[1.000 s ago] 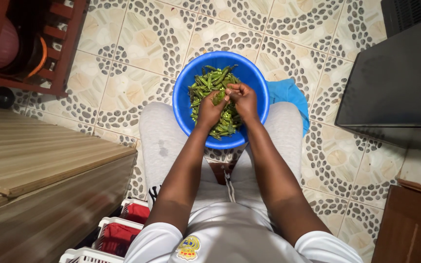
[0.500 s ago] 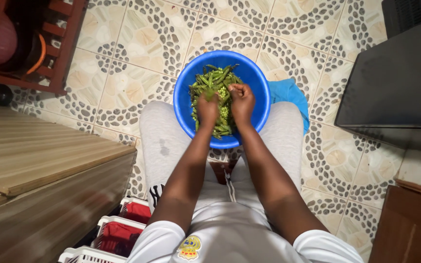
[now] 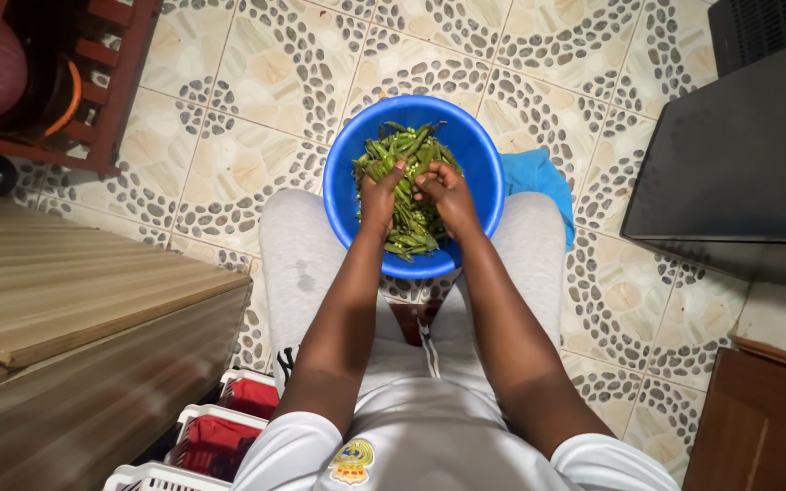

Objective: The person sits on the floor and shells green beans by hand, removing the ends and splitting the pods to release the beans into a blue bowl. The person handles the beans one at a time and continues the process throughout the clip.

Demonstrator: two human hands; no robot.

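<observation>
A round blue bowl (image 3: 349, 155) rests on my knees, filled with green pea pods (image 3: 411, 227) and some loose peas. Both my hands are over the bowl's middle, close together. My left hand (image 3: 377, 196) pinches one green pod (image 3: 408, 162) with its fingertips, and my right hand (image 3: 446, 193) grips the same pod from the other side. The pod itself is mostly hidden by my fingers.
I sit on a patterned tile floor (image 3: 256, 109). A wooden counter (image 3: 65, 300) is at my left, a red-brown rack (image 3: 56, 82) at top left, a dark cabinet (image 3: 739, 155) at right. Red-and-white crates (image 3: 220, 427) stand by my left thigh. A blue cloth (image 3: 539, 177) lies under my right knee.
My hands have shifted slightly toward the bowl's far side and drawn closer together on the pod. The bowl stays on my knees.
</observation>
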